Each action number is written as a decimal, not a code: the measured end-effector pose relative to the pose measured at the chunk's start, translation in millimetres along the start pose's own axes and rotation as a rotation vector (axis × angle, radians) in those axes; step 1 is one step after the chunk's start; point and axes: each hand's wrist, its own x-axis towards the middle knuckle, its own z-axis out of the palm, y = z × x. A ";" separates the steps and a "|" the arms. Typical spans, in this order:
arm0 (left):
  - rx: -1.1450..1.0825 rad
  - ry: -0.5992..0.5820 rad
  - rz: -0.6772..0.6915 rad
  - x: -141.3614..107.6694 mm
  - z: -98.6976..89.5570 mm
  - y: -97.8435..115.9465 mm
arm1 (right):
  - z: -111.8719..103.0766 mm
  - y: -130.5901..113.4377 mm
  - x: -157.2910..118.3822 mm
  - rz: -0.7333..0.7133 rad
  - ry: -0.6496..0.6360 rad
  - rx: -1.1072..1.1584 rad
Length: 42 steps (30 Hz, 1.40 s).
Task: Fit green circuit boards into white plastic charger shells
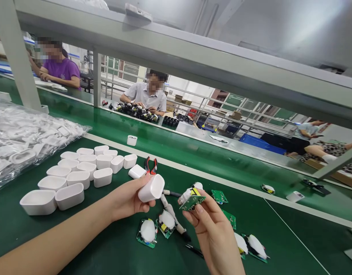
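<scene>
- Near the front edge of the green work surface (293,244), the left hand (127,200) closes narrowly around a white plastic case (151,188), holding it up off the surface.
- Just right of it, the right hand (210,233) pinches a green circuit board (193,202) carrying a white-covered part and a yellow component; board and case are near each other, not touching.
- Just beyond the left hand lie red-handled pliers (150,166).
- Below the hands, more boards with white parts (147,231) sit on the surface, beside a white-and-black tool (171,210).
- Toward the left edge stand rows of open white shells (70,194), with a clear plastic bag of white parts (29,137) at the back left corner.
- Past the far edge, a co-worker (144,93) handles a heap of dark parts.
</scene>
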 end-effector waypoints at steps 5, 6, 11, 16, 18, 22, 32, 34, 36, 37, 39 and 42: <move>0.023 0.036 -0.117 3.1 2.7 -1.4 | -1.5 7.4 -11.4 -0.795 -0.069 -0.603; 0.034 0.031 -0.118 3.1 3.2 -1.9 | -1.1 7.8 -12.8 -0.921 -0.103 -0.682; 0.170 0.038 -0.049 -0.3 5.2 -4.0 | 4.4 1.8 -18.7 -1.269 -0.102 -0.976; 0.234 0.043 -0.052 -1.1 4.2 -5.3 | 13.2 -1.4 -27.7 -1.438 -0.112 -1.115; 0.240 0.042 -0.064 -0.6 3.5 -5.5 | 16.8 0.2 -29.8 -1.451 -0.109 -1.131; 0.252 0.045 -0.062 -0.8 3.2 -5.3 | 20.0 3.0 -29.6 -1.437 -0.097 -1.129; 0.270 0.081 -0.114 -4.9 8.6 -3.0 | 20.6 5.3 -28.4 -1.439 -0.123 -1.130; 0.262 0.079 -0.109 -4.8 8.7 -2.6 | 22.8 4.8 -28.3 -1.446 -0.122 -1.133; 0.249 0.076 -0.130 -4.5 8.8 -2.7 | 24.6 4.7 -28.2 -1.452 -0.131 -1.135; 0.244 0.076 -0.141 -4.3 8.8 -2.8 | 25.1 5.0 -28.2 -1.450 -0.134 -1.139; 0.238 0.081 -0.151 -3.7 9.0 -3.3 | 25.1 6.4 -27.9 -1.434 -0.141 -1.156; 0.230 0.094 -0.170 -2.3 8.6 -4.8 | 23.6 9.9 -26.6 -1.410 -0.157 -1.175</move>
